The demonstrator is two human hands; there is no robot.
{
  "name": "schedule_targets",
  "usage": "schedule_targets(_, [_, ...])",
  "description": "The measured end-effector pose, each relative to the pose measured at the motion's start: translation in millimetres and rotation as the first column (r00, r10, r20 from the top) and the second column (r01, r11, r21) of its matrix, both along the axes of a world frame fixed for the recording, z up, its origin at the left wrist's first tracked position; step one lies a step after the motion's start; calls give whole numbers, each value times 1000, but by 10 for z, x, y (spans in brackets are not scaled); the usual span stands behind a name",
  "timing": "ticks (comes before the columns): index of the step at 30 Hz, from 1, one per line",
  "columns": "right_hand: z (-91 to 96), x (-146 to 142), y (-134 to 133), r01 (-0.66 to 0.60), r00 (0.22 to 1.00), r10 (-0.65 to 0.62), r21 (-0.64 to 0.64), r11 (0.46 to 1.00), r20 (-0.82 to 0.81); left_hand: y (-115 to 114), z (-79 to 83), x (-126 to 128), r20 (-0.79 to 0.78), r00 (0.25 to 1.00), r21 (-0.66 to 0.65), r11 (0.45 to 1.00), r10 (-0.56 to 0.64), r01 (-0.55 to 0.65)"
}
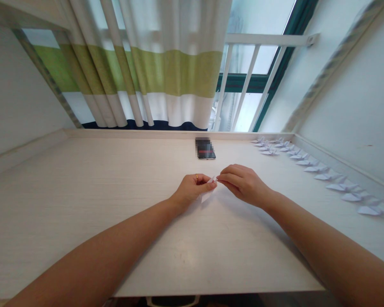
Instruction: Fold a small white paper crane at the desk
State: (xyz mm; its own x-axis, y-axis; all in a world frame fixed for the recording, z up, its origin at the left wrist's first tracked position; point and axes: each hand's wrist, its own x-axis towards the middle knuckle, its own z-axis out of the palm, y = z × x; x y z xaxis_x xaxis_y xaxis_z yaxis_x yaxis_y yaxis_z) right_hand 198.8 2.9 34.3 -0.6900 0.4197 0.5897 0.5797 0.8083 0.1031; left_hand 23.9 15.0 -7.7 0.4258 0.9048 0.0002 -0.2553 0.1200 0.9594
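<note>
A small piece of folded white paper [206, 196], shaped like an origami crane in the making, is held over the white tabletop. My left hand [190, 190], with a gold ring on one finger, pinches its body between thumb and fingers. From the other side, the closed fingertips of my right hand [245, 182] grip a narrow tip of the same paper. Both hands meet near the middle of the table, and the fingers hide part of the folds.
Several finished white paper cranes [369, 210] line the right side of the white table [83, 183]. A dark phone [206, 154] lies near the back edge. Behind stand a striped curtain [179, 72] and a white window railing [269, 40]. Walls flank the table on both sides.
</note>
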Motion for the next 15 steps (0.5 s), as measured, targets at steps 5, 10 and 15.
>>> schedule_targets(5, [13, -9, -17, 0, 1000, 0, 12, 1000, 16, -4, 4, 2, 0, 1000, 9, 1000, 0, 0])
schedule_targets(10, [-25, -51, -35, 20, 1000, -19, 54, 998, -10, -13, 9, 7, 9, 1000, 31, 999, 11, -12])
schedule_targets(15, [-78, -115, -69, 52, 997, -40, 198, 979, -62, -35, 18, 17, 82, 997, 34, 999, 11, -14])
